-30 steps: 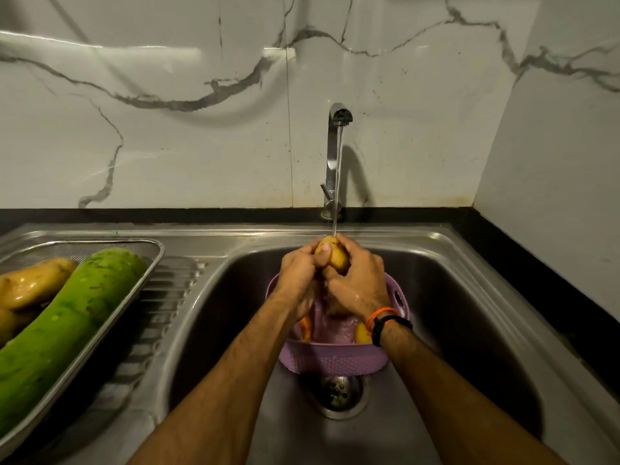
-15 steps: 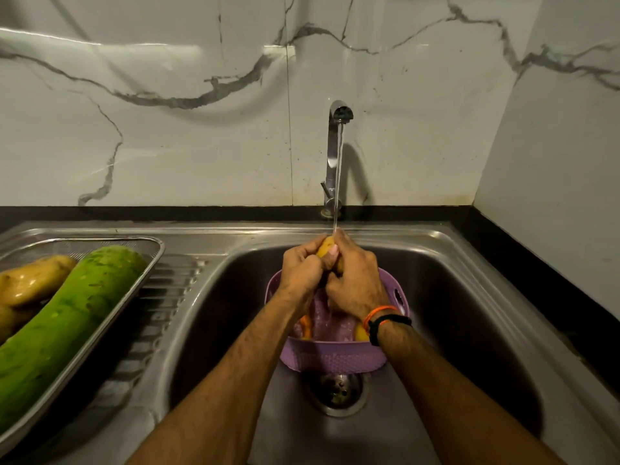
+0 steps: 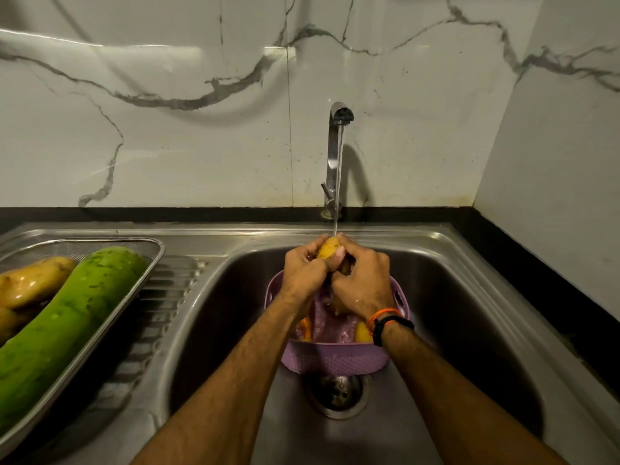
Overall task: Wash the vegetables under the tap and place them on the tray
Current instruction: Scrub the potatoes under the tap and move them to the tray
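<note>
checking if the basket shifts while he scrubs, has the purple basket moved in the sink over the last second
No. The purple basket sits just behind the drain, under the tap, exactly as it did a second ago.

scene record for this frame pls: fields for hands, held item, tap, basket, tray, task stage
left hand: grips the potato from the left
right hand: grips the potato from the right
potato: under the stream, above the basket
tap: running, thin stream lands on the potato
basket: purple, in the sink over the drain, a few vegetables still inside
tray: metal, on the drainboard, holds a green gourd and potatoes
task stage: washing; potato not yet on the tray
</note>
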A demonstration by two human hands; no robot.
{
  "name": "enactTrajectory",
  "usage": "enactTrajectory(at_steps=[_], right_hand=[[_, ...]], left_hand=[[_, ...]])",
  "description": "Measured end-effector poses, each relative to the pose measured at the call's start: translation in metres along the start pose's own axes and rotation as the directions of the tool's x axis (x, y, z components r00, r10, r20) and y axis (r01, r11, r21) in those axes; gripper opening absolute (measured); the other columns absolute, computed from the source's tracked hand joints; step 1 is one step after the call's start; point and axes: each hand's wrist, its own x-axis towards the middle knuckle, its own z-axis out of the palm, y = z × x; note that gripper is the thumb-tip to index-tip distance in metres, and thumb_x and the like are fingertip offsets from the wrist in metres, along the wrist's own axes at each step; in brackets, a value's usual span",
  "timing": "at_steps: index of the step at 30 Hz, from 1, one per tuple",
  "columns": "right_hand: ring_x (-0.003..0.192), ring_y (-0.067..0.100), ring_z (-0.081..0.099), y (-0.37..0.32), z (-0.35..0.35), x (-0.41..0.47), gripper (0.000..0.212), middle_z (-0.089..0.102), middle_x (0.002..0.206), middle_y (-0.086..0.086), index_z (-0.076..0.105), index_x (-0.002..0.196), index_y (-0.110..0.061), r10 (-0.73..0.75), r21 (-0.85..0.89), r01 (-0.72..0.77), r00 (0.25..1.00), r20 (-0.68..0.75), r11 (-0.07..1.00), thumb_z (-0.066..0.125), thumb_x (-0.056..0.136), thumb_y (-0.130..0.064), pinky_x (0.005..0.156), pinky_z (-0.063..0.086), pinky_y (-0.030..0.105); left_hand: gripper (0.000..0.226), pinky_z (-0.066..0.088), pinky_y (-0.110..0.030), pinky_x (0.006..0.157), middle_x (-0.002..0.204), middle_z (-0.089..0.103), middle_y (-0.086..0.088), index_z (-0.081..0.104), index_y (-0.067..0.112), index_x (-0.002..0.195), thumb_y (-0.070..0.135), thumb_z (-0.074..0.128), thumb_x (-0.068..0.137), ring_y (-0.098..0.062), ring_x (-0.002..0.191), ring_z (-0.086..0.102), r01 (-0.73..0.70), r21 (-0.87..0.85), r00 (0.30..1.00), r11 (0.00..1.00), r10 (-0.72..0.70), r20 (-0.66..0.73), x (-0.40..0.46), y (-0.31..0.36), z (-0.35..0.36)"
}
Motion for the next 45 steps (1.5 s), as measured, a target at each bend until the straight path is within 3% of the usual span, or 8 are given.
enactTrajectory(at_steps=[4, 9, 21, 26, 31, 36, 40, 45], right_hand=[[0.119, 0.018, 0.059, 0.009, 0.007, 0.006, 0.072, 0.063, 0.128, 0.002, 0.053, 0.137, -0.025, 0.123, 0.133, -0.122, 0.992, 0.005, 0.984, 0.078, 0.069, -0.034, 0.102, 0.050, 0.036], [0.115, 0.012, 0.053, -0.002, -0.001, 0.004, 0.054, 0.058, 0.133, 0.005, 0.050, 0.138, -0.013, 0.038, -0.054, -0.032, 0.993, 0.112, 0.998, 0.066, 0.087, -0.010, 0.090, 0.031, 0.002], [0.143, 0.022, 0.033, 0.000, 0.002, 0.005, 0.062, 0.037, 0.155, 0.010, 0.037, 0.149, -0.010, -0.023, -0.147, 0.057, 0.975, 0.222, 0.988, 0.059, 0.091, -0.009, 0.109, 0.016, 0.014], [0.117, 0.022, 0.060, 0.000, 0.003, 0.003, 0.043, 0.066, 0.127, 0.006, 0.062, 0.129, -0.014, -0.066, -0.127, 0.074, 0.996, 0.067, 0.989, 0.067, 0.087, -0.014, 0.105, 0.040, 0.022], [0.140, 0.024, 0.039, 0.001, 0.002, 0.005, 0.062, 0.043, 0.151, 0.012, 0.040, 0.147, -0.008, -0.024, -0.131, 0.052, 0.978, 0.206, 0.990, 0.060, 0.088, -0.005, 0.110, 0.022, 0.018], [0.110, 0.022, 0.064, 0.003, 0.002, 0.002, 0.043, 0.070, 0.120, 0.004, 0.066, 0.125, -0.017, -0.106, -0.084, 0.107, 0.994, 0.019, 0.991, 0.066, 0.083, -0.009, 0.103, 0.047, 0.027], [0.136, 0.021, 0.045, 0.005, 0.003, 0.005, 0.062, 0.049, 0.147, 0.007, 0.047, 0.144, -0.013, -0.020, -0.092, 0.033, 0.989, 0.145, 0.995, 0.063, 0.085, -0.005, 0.111, 0.027, 0.018], [0.131, 0.019, 0.050, 0.007, 0.002, 0.006, 0.059, 0.055, 0.142, 0.004, 0.052, 0.141, -0.017, 0.019, 0.025, -0.021, 0.996, 0.086, 0.999, 0.067, 0.084, -0.010, 0.114, 0.038, 0.034]], left_hand=[[0.024, 0.058, -0.036, 0.075, 0.107, 0.068, -0.018, 0.064, 0.004, 0.117, 0.016, 0.052, 0.100, -0.025, 0.097, 0.067, 0.158, -0.249, 0.987, 0.955, -0.150, 0.049, 0.001, 0.003, -0.004], [0.030, 0.058, -0.038, 0.088, 0.120, 0.067, -0.015, 0.063, 0.006, 0.126, 0.004, 0.054, 0.097, -0.027, 0.110, 0.064, 0.089, -0.137, 0.994, 0.987, -0.096, -0.048, 0.002, 0.005, -0.004], [0.027, 0.057, -0.035, 0.091, 0.109, 0.070, -0.005, 0.070, 0.017, 0.109, 0.000, 0.054, 0.096, -0.020, 0.106, 0.065, -0.012, 0.035, 0.999, 0.999, 0.013, -0.032, -0.003, 0.002, -0.006], [0.029, 0.058, -0.038, 0.089, 0.099, 0.073, -0.003, 0.072, 0.024, 0.096, 0.000, 0.056, 0.093, -0.018, 0.098, 0.067, -0.048, 0.077, 0.989, 0.996, 0.058, -0.137, 0.000, 0.001, -0.004], [0.033, 0.056, -0.045, 0.094, 0.093, 0.069, 0.010, 0.070, 0.025, 0.113, 0.003, 0.057, 0.093, -0.014, 0.101, 0.065, -0.093, 0.229, 0.993, 0.969, 0.107, -0.046, 0.001, -0.001, -0.007], [0.024, 0.056, -0.048, 0.093, 0.095, 0.074, 0.004, 0.074, 0.029, 0.099, 0.011, 0.062, 0.090, -0.018, 0.101, 0.068, -0.086, 0.240, 0.986, 0.967, 0.117, -0.118, 0.002, -0.001, -0.006], [0.030, 0.056, -0.045, 0.094, 0.091, 0.072, 0.010, 0.069, 0.041, 0.086, 0.012, 0.063, 0.090, -0.015, 0.099, 0.068, -0.137, 0.303, 0.988, 0.943, 0.153, -0.030, 0.002, -0.002, -0.007], [0.023, 0.058, -0.039, 0.090, 0.105, 0.075, -0.006, 0.072, 0.015, 0.114, 0.011, 0.064, 0.093, -0.019, 0.100, 0.070, -0.023, 0.071, 0.999, 0.997, 0.026, -0.038, 0.004, -0.002, -0.008]])
